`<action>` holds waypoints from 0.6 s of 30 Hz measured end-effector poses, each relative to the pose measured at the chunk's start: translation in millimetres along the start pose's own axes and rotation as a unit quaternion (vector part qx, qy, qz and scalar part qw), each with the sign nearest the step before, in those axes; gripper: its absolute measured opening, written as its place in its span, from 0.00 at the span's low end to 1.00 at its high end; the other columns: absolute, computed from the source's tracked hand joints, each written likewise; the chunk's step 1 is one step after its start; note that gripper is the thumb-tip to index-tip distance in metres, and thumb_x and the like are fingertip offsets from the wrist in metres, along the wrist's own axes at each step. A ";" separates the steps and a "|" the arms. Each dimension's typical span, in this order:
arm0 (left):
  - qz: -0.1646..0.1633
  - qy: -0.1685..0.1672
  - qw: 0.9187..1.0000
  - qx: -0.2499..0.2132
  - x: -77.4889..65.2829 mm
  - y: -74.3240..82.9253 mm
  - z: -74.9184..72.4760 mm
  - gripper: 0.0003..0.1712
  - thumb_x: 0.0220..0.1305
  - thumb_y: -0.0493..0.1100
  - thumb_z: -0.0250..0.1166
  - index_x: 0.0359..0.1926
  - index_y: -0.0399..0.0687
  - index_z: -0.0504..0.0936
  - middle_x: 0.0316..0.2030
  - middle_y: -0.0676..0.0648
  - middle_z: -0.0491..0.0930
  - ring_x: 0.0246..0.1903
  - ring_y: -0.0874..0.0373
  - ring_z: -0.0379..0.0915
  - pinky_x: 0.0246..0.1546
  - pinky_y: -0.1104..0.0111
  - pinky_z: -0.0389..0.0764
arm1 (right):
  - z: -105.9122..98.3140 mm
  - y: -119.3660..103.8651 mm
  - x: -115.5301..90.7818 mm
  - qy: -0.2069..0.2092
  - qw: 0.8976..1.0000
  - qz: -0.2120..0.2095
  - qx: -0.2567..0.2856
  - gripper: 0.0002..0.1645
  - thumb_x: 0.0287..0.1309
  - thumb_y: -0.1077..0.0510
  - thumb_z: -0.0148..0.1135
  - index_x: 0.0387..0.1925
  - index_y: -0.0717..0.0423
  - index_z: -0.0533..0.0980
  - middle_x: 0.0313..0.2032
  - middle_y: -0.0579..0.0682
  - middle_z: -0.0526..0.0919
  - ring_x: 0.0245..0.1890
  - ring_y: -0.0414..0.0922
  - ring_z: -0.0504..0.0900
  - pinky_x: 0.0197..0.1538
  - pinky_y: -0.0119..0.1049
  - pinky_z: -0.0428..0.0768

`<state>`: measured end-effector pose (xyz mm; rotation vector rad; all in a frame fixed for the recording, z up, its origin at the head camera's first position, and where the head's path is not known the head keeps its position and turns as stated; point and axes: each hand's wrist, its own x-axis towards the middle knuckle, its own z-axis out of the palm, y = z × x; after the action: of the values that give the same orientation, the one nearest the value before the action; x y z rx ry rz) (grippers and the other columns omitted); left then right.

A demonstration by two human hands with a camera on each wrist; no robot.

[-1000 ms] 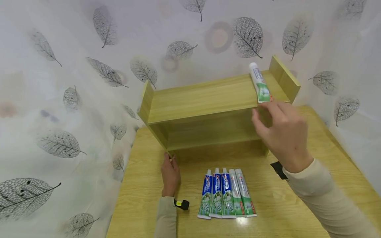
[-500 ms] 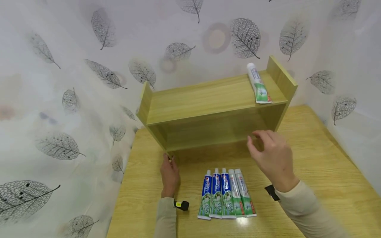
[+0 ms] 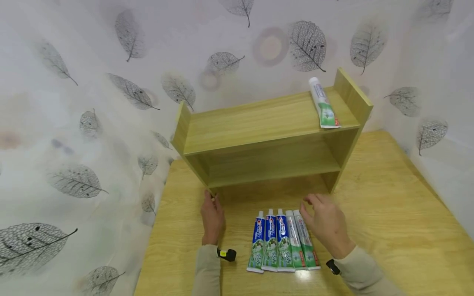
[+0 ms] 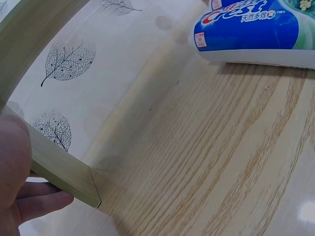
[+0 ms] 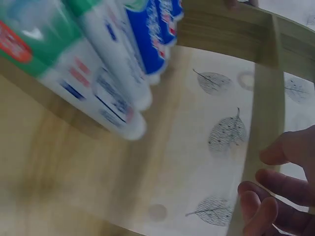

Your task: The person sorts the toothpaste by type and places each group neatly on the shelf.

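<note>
Pinch the rightmost green-and-white tube (image 3: 306, 240) on the table (image 3: 381, 205) by its cap end, with the right hand (image 3: 327, 222), loosely curved beside it and empty. Steady the shelf (image 3: 252, 127) by its lower left end, gripped in the left hand (image 3: 212, 218).

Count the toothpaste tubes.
6: one tube on top of the shelf; five in a row on the table, three blue-and-green tubes at left, two white-and-green tubes at right.
</note>
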<state>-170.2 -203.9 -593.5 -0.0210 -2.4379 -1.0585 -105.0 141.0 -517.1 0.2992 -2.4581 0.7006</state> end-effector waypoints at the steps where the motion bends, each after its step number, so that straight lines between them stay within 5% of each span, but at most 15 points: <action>1: 0.002 0.000 1.000 0.000 0.3 -0.1 0.2 0.06 0.86 0.37 0.55 0.51 0.37 0.74 0.38 0.30 0.87 0.25 0.46 0.84 0.22 0.62 0.80 | 2.5 0.3 -3.6 -0.005 1.000 0.002 0.002 0.11 0.50 0.66 0.82 0.34 0.59 0.86 0.31 0.56 0.90 0.27 0.49 0.87 0.26 0.43 0.85; 11: 0.033 0.026 0.999 -0.003 0.0 -3.4 3.7 0.07 0.87 0.38 0.54 0.50 0.37 0.73 0.37 0.28 0.86 0.28 0.42 0.86 0.21 0.55 0.82 | 16.1 1.6 -33.3 -0.076 0.996 0.051 0.004 0.13 0.50 0.65 0.84 0.37 0.59 0.87 0.34 0.55 0.90 0.30 0.48 0.88 0.29 0.44 0.86; 18: -0.015 -0.006 1.000 0.000 -0.7 2.4 0.3 0.05 0.86 0.36 0.55 0.52 0.38 0.74 0.40 0.28 0.87 0.31 0.42 0.87 0.26 0.59 0.83 | 23.1 4.0 -48.4 -0.109 0.992 0.068 0.011 0.12 0.50 0.66 0.83 0.35 0.58 0.86 0.33 0.54 0.90 0.26 0.41 0.83 0.27 0.37 0.82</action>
<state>-169.2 -201.8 -592.4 0.0102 -2.4561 -1.0752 -77.4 134.7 -562.8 0.2283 -2.6999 0.7904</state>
